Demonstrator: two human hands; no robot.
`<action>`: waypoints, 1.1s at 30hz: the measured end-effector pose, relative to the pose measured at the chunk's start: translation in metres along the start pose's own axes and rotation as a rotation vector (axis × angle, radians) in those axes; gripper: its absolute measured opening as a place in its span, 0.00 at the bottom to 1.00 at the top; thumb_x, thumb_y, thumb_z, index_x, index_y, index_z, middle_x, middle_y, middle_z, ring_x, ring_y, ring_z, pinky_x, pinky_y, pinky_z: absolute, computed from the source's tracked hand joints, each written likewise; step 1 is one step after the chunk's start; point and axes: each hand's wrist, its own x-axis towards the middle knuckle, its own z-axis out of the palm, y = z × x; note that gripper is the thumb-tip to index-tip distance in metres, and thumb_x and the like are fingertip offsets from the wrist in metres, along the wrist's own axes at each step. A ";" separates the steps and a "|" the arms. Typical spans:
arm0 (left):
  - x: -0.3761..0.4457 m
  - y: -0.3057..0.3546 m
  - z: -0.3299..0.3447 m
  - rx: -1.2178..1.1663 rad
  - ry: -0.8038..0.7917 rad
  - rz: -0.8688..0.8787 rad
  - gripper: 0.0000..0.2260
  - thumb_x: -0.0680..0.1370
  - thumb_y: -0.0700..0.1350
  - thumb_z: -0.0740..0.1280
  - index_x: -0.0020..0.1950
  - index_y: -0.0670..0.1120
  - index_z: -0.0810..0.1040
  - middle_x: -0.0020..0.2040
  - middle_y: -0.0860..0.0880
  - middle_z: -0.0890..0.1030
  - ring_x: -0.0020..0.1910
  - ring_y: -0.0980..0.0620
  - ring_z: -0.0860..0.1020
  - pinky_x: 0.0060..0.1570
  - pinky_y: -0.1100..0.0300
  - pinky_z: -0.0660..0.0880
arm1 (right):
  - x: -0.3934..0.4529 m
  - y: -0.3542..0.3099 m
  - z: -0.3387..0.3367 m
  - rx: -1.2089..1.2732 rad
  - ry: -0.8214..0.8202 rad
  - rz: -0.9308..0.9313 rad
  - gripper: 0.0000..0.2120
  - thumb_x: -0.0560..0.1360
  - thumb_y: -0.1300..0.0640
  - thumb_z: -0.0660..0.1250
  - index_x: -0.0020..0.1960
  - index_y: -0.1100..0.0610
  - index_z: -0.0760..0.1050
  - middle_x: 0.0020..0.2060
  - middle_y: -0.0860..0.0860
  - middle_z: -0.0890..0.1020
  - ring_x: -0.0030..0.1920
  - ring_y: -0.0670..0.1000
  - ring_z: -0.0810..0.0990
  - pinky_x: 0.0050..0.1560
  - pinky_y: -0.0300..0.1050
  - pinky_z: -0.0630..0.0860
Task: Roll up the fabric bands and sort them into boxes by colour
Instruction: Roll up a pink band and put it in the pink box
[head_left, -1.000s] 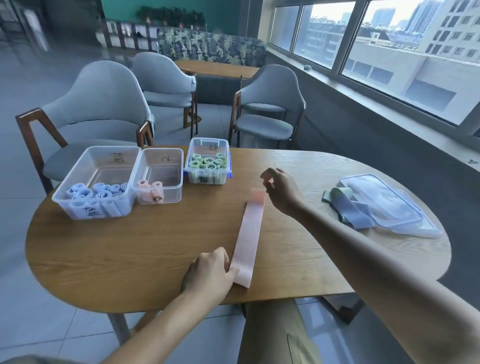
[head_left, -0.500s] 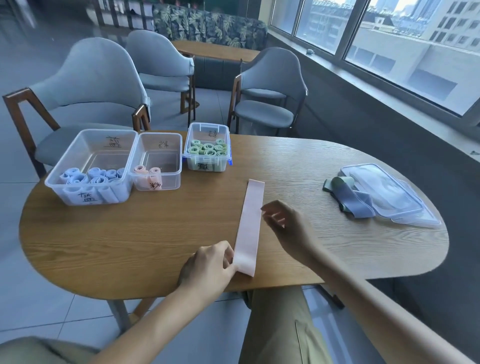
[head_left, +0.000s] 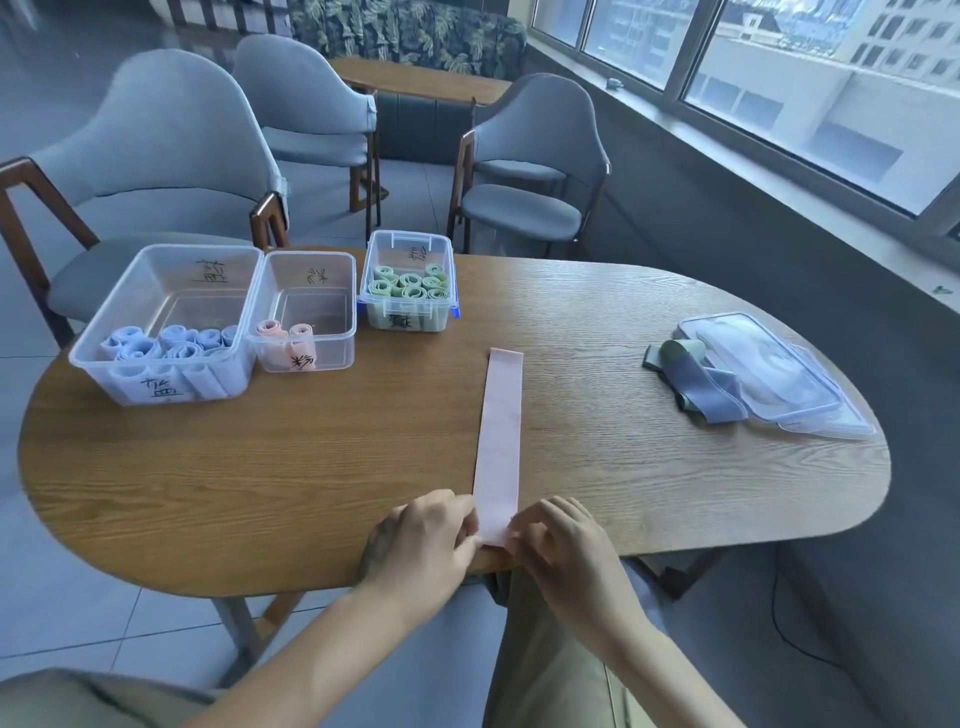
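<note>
Left hand (head_left: 421, 540) and right hand (head_left: 558, 545) side by side; fingers curled, pinching.

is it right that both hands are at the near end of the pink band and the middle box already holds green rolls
Not quite. In the head view both the left hand and right hand are at the near end of the pink band, but the middle box holds pink rolls, not green.

Grey armchairs (head_left: 171, 156) ring an oval wooden table (head_left: 208, 467) on grey tiles (head_left: 62, 613), daylight through windows (head_left: 810, 67) at right.
</note>
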 end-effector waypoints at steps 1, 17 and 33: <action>-0.001 -0.001 0.000 0.002 -0.004 0.028 0.05 0.78 0.53 0.68 0.47 0.53 0.75 0.45 0.57 0.76 0.46 0.53 0.78 0.42 0.60 0.71 | -0.001 0.001 0.003 -0.001 0.007 0.002 0.04 0.76 0.53 0.71 0.45 0.46 0.76 0.43 0.37 0.77 0.50 0.41 0.73 0.51 0.32 0.68; 0.005 -0.014 0.005 0.088 -0.027 0.227 0.07 0.80 0.54 0.67 0.49 0.52 0.74 0.48 0.56 0.74 0.49 0.53 0.75 0.51 0.57 0.73 | -0.005 -0.002 0.015 -0.071 0.054 -0.041 0.05 0.78 0.51 0.66 0.43 0.45 0.74 0.47 0.37 0.74 0.51 0.45 0.72 0.53 0.45 0.72; 0.012 -0.007 0.016 0.053 0.010 0.147 0.05 0.77 0.47 0.66 0.46 0.54 0.70 0.42 0.58 0.72 0.47 0.53 0.69 0.50 0.58 0.71 | 0.005 -0.008 0.023 -0.051 0.092 0.070 0.01 0.76 0.53 0.65 0.47 0.48 0.73 0.43 0.41 0.73 0.49 0.47 0.70 0.52 0.46 0.71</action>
